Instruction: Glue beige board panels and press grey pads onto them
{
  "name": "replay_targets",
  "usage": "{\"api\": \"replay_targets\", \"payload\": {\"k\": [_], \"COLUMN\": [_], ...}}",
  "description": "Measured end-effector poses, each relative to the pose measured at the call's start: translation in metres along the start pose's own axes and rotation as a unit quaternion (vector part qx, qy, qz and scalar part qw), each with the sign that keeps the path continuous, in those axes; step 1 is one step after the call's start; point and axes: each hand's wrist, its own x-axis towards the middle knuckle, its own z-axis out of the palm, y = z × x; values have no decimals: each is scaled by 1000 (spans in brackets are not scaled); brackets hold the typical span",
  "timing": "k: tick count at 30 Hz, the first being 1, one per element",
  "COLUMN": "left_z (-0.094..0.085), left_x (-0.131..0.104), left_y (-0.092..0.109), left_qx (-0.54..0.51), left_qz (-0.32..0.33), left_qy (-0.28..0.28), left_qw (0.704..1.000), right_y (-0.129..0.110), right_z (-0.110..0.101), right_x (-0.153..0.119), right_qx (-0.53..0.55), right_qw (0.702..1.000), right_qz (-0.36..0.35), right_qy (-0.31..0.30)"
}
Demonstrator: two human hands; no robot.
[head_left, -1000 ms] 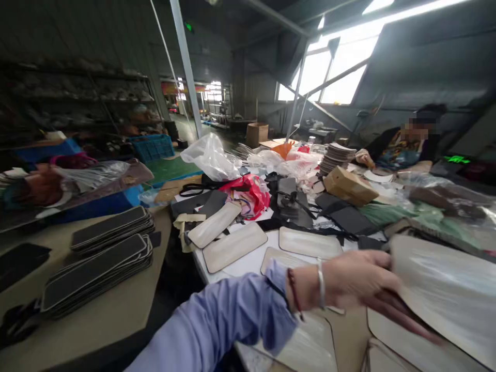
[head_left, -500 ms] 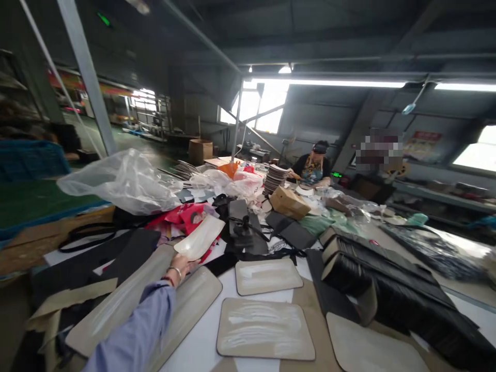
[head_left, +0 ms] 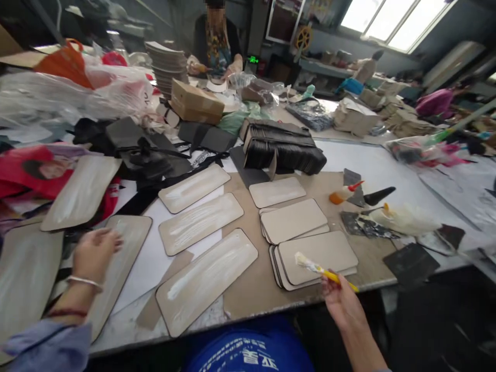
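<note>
My left hand (head_left: 95, 253) is empty, its fingers loosely bent and apart, over a long beige panel (head_left: 127, 232) with rounded corners. Just beyond it lies another beige panel (head_left: 83, 191) streaked with white, resting on the pile. At the right, my right hand (head_left: 341, 299) grips a glue brush (head_left: 329, 274) by its yellow handle. The brush's white-coated bristles are over a stack of plain beige panels (head_left: 318, 253). Between the hands, several panels smeared with white, such as the nearest smeared panel (head_left: 209, 279), lie on the table.
A glue bottle with a red tip (head_left: 344, 192) and a milky plastic container (head_left: 406, 219) sit at the right. Behind are a bound black bundle (head_left: 282, 147), a cardboard box (head_left: 196, 101) and plastic bags (head_left: 77, 98). Across the table a co-worker (head_left: 217, 46) handles a pale piece.
My left hand has let go of the streaked panel, which now lies on the pile, and has drawn back. The view has swung right and down, bringing my right hand and the brush into sight.
</note>
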Motion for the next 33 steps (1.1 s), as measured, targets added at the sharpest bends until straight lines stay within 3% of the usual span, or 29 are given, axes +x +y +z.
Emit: {"api": "replay_targets", "payload": {"k": [1, 3, 5, 7, 8, 10, 12, 15, 19, 23, 28, 33], "left_z": [18, 64, 117, 167, 189, 224, 246, 260, 261, 261, 260, 253], "left_x": [-30, -96, -160, -212, -231, -255, -264, -264, -262, -263, -264, -263], "left_y": [1, 2, 2, 2, 1, -3, -9, -23, -35, -36, -31, -33], "left_qx": [40, 106, 109, 128, 143, 206, 275, 333, 347, 350, 325, 299], "left_qz": [56, 197, 344, 454, 497, 535, 533, 522, 560, 618, 678, 715], "left_qy": [-35, -155, -288, -382, -417, -446, -454, -435, -390, -343, -276, -238], "left_qw": [997, 962, 887, 795, 748, 687, 659, 653, 643, 615, 600, 586], "right_y": [-5, -11, -11, -8, -5, 1, 3, -6, -35, -66, -99, -164], "right_z": [4, 14, 22, 29, 31, 35, 36, 23, -13, -48, -73, -110], "right_x": [2, 6, 10, 15, 17, 24, 32, 53, 96, 137, 161, 186], "right_qx": [-6, -37, -81, -111, -120, -134, -151, -181, -216, -248, -297, -297], "right_qw": [1000, 996, 989, 984, 983, 981, 978, 972, 962, 951, 929, 906], "right_qz": [-29, -84, -119, -129, -127, -117, -111, -124, -164, -184, -219, -288], "right_qy": [1, -15, -33, -44, -53, -74, -87, -79, -31, 9, 37, 89]}}
